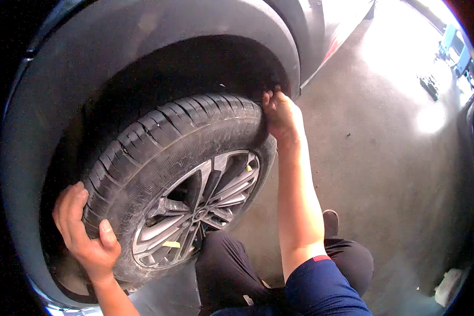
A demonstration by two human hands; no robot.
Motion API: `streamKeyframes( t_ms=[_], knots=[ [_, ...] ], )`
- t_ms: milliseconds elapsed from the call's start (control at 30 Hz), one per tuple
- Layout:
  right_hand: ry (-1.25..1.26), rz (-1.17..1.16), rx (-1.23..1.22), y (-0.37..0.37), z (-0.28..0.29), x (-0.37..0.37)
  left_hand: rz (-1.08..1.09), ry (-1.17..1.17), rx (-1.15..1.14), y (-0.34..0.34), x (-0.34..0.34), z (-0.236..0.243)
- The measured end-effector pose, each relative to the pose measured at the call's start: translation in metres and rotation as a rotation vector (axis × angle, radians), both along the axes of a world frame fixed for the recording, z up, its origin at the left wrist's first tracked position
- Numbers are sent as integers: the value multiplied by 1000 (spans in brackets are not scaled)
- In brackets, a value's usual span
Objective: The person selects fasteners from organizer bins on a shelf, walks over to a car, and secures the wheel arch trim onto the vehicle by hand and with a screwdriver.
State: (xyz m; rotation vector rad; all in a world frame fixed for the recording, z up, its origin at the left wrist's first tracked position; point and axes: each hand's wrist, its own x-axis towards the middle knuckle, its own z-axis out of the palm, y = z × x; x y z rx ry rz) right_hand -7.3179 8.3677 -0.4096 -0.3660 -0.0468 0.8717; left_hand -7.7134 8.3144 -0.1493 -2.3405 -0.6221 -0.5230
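A car wheel (pixel 199 213) with a black tire (pixel 158 150) and silver spokes sits under the dark wheel arch (pixel 195 50). My left hand (pixel 87 231) grips the tire's left side, its fingers along the tread and its thumb on the sidewall. At the tire's far right edge, my right hand (pixel 282 116) is closed against the tread, close under the arch's rim; part of its grip is hidden. Two small yellow patches show on the rim: one yellow tag (pixel 171 244) near the bottom, one yellow mark (pixel 248 168) at the upper right.
The grey fender (pixel 63 89) curves closely over the wheel and both hands. My bent knee (pixel 224 263) is right beside the rim. Grey floor (pixel 374 174) stretches off to the right, with a pale block (pixel 447 287) at lower right and blue equipment (pixel 455 52) at far right.
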Motion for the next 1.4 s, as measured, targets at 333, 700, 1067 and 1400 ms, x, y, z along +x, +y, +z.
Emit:
streamKeyframes(
  t_ms=[333,700,1067,1400],
  knots=[
    [342,141,116,-1,-35,19,47,11,-53,0,-4,-1],
    [372,293,530,4,-50,25,34,1,-41,2,3,-1],
    [443,250,553,7,-45,19,61,21,-60,0,-8,1],
    [224,296,35,-42,-47,-2,141,39,-45,7,-21,-1]
  ],
)
